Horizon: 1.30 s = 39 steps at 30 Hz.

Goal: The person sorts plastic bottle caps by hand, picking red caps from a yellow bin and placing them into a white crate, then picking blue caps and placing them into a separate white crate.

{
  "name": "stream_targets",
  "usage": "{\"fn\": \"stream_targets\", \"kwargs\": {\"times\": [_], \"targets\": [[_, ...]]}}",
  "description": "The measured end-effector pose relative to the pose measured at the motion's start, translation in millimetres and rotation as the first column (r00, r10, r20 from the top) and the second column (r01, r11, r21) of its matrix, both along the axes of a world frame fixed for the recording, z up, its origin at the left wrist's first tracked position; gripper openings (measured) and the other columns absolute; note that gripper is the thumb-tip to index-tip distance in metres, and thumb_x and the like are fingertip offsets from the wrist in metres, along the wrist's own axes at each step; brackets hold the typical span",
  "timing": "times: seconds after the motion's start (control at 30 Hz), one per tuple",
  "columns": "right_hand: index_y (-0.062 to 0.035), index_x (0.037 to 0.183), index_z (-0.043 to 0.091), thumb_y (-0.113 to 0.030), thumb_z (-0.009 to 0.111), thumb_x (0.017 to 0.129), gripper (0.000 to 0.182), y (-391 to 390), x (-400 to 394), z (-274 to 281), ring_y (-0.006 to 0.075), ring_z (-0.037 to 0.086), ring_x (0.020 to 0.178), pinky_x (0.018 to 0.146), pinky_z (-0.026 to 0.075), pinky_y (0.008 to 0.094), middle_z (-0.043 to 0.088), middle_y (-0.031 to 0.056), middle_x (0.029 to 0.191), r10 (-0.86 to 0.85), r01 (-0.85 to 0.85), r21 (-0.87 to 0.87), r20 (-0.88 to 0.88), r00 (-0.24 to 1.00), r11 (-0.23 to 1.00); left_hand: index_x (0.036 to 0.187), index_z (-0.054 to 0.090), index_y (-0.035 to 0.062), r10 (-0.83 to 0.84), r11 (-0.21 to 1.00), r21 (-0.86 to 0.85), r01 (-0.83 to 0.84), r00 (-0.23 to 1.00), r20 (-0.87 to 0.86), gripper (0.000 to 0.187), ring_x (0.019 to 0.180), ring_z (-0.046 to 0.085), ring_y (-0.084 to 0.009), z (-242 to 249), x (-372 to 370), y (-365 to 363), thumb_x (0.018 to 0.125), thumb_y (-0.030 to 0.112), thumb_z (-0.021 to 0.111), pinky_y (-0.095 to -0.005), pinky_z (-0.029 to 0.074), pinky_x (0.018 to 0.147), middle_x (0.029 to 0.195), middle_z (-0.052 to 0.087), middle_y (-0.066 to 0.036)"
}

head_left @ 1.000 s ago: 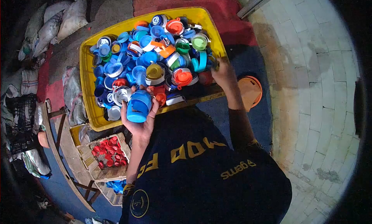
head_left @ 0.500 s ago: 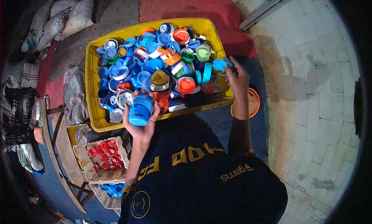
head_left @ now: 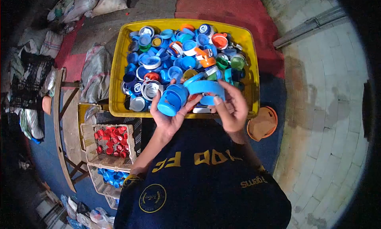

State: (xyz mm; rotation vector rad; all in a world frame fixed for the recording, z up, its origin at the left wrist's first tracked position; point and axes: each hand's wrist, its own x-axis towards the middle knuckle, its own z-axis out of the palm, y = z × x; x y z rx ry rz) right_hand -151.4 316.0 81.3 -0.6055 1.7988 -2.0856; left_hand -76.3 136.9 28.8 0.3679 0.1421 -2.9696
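Observation:
In my left hand (head_left: 168,125) sit blue plastic caps (head_left: 171,101), nested together and cupped by the fingers and thumb. My right hand (head_left: 234,112) pinches a light blue ring-shaped cap (head_left: 205,87) between thumb and fingers, close beside the left hand's caps. Both hands are over the near edge of a yellow tub (head_left: 118,62). Loose plastic caps fill the tub, mostly blue, along with an orange cap (head_left: 219,41), a green cap (head_left: 237,62) and a white cap (head_left: 151,89).
Crates stand at lower left, one with red caps (head_left: 113,141), another with blue caps (head_left: 113,176). A wooden frame (head_left: 59,122) is beyond them. An orange round container (head_left: 262,124) stands right of the tub, before a block wall (head_left: 317,149). Sacks (head_left: 95,74) lie left.
My right hand has come left from the tub's right side to beside my left hand, bringing a light blue cap. The camera view has shifted, so the tub appears further right.

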Motion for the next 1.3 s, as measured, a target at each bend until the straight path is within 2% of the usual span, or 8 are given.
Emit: {"fn": "stream_targets", "kwargs": {"times": [0.13,0.27,0.37,0.57,0.77,0.9,1.1,1.3], "targets": [[0.0061,0.139,0.047,0.002,0.059,0.098,0.043,-7,8,-29,0.0194,0.06,0.115,0.098,0.05,0.0339,0.057,0.0142,0.127,0.091,-0.091,-0.033,-0.017,0.996,0.995,0.144,0.044,0.0109,0.027,1.0,-0.012,-0.028,0.996,-0.081,0.065,0.14,0.04,-0.0492,-2,0,-3,0.095,0.051,0.057,-0.0674,0.037,0.113,0.148,0.046,-0.016],[0.0045,0.135,0.05,-0.008,0.058,0.097,0.04,-21,7,-41,0.0251,0.058,0.119,0.103,0.045,0.0391,0.058,0.0133,0.124,-0.051,0.054,-0.153,0.023,0.998,0.987,0.145,0.044,0.0127,0.039,0.998,-0.047,-0.041,0.998,-0.057,0.065,0.139,0.045,-0.0415,-7,2,-3,0.095,0.052,0.057,-0.0601,0.043,0.111,0.148,0.046,-0.014],[0.0028,0.132,0.051,-0.011,0.061,0.091,0.045,-13,-9,-65,0.0246,0.059,0.116,0.101,0.046,0.0373,0.056,0.0139,0.126,0.125,-0.128,-0.054,-0.058,0.99,0.99,0.145,0.044,0.0141,0.041,0.98,-0.195,-0.044,0.999,-0.023,0.066,0.133,0.051,-0.0343,1,2,4,0.094,0.053,0.057,-0.0499,0.052,0.102,0.146,0.048,-0.013],[0.0033,0.136,0.044,-0.029,0.062,0.084,0.063,-50,2,-47,0.033,0.038,0.14,0.12,0.022,0.0489,0.043,0.0214,0.144,0.157,-0.088,-0.525,0.089,0.983,0.846,0.146,0.042,0.0148,0.143,0.925,-0.356,-0.131,0.99,0.007,0.069,0.117,0.06,-0.027,4,1,11,0.094,0.058,0.055,-0.0385,0.056,0.084,0.144,0.051,-0.011],[0.0005,0.129,0.048,-0.037,0.055,0.094,0.052,-58,0,-44,0.0347,0.042,0.138,0.118,0.028,0.0505,0.043,0.0237,0.148,0.089,-0.016,-0.576,0.099,0.991,0.817,0.144,0.045,0.0099,0.273,0.869,-0.41,-0.278,0.959,-0.072,0.068,0.124,0.057,-0.0279,17,-5,17,0.095,0.056,0.054,-0.0409,0.049,0.101,0.142,0.054,-0.012],[0.0026,0.146,0.035,-0.03,0.06,0.095,0.065,-63,-1,-35,0.0306,0.045,0.137,0.117,0.03,0.0472,0.045,0.0205,0.146,0.121,-0.027,-0.563,0.129,0.984,0.826,0.144,0.046,0.007,0.37,0.829,-0.413,-0.378,0.923,-0.102,0.067,0.13,0.054,-0.0305,31,-2,29,0.094,0.051,0.056,-0.0439,0.041,0.112,0.145,0.053,-0.016],[0.0105,0.154,0.026,-0.032,0.061,0.09,0.084,-72,27,-32,0.0339,0.04,0.142,0.119,0.027,0.0464,0.039,0.0238,0.155,0.325,-0.274,-0.455,0.035,0.945,0.847,0.142,0.05,0.0079,0.558,0.745,-0.4,-0.534,0.828,-0.065,0.062,0.134,0.051,-0.032,29,46,41,0.093,0.044,0.06,-0.0462,0.04,0.113,0.146,0.053,-0.018],[0.009,0.149,0.038,-0.028,0.059,0.092,0.071,-71,93,-73,0.034,0.038,0.144,0.12,0.025,0.0474,0.04,0.024,0.155,0.643,-0.557,-0.397,0.12,0.756,0.73,0.142,0.048,0.0116,0.772,0.602,-0.448,-0.66,0.626,0.116,0.064,0.138,0.047,-0.0331,13,127,64,0.093,0.051,0.059,-0.049,0.035,0.117,0.149,0.051,-0.014]]}}
